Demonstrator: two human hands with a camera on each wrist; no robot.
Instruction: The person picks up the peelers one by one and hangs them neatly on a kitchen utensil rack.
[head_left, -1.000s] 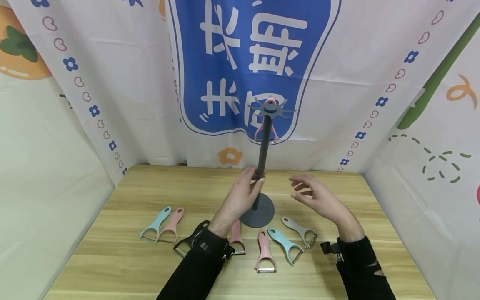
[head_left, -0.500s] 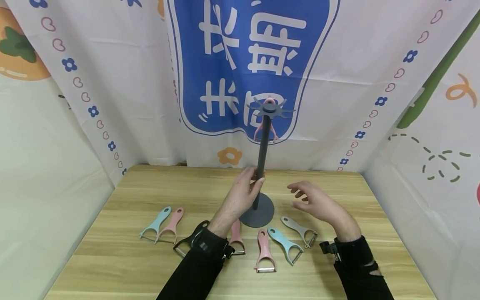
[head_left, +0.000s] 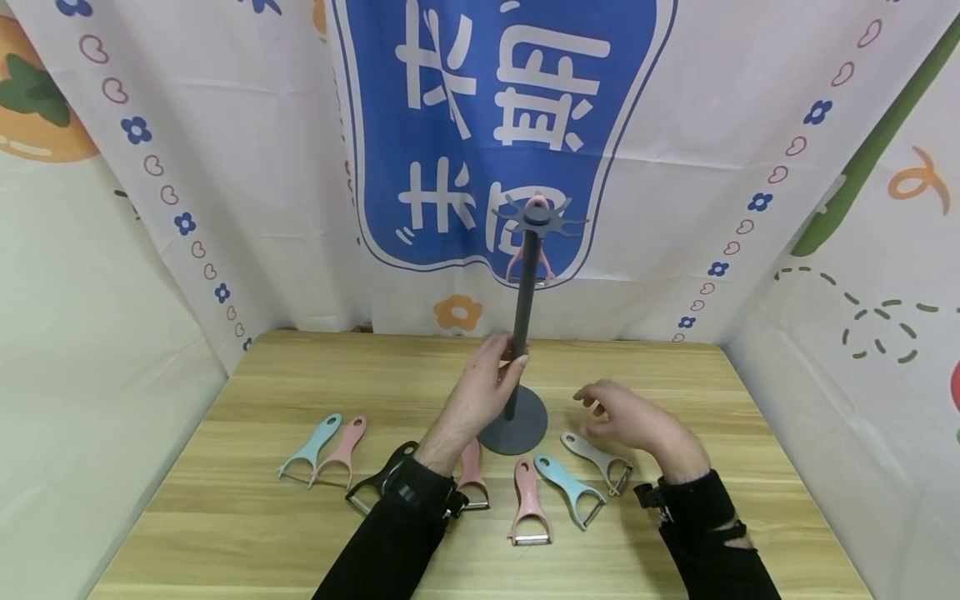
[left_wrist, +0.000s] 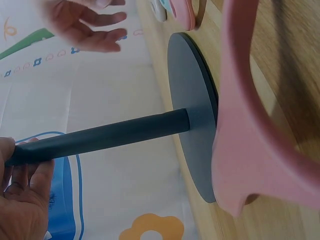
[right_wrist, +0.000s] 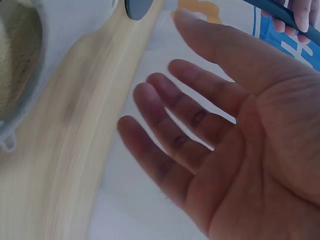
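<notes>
My left hand (head_left: pixel 483 387) grips the dark grey pole of an upright stand (head_left: pixel 527 287), fingers and thumb curled round it above the round base (head_left: pixel 529 421). Atop the stand is a ring of hooks, where one pink peeler (head_left: pixel 548 265) hangs on the far side. Held above the table to the right of the base, my right hand (right_wrist: pixel 235 150) is empty, its fingers loosely bent. Just below it in the head view lies a grey-white peeler (head_left: pixel 592 452). Beside that are a light blue peeler (head_left: pixel 562 478) and a pink peeler (head_left: pixel 527 493).
Left of the left forearm lie a light blue peeler (head_left: pixel 313 445), a pink peeler (head_left: pixel 347 446) and a black peeler (head_left: pixel 388 471), partly covered by the sleeve. Another pink peeler (head_left: pixel 472 468) sits beside the left wrist. A printed curtain (head_left: pixel 300 167) hangs behind the wooden table (head_left: pixel 225 517).
My right hand has moved down and slightly left, toward the grey-white peeler. My left hand stays on the pole.
</notes>
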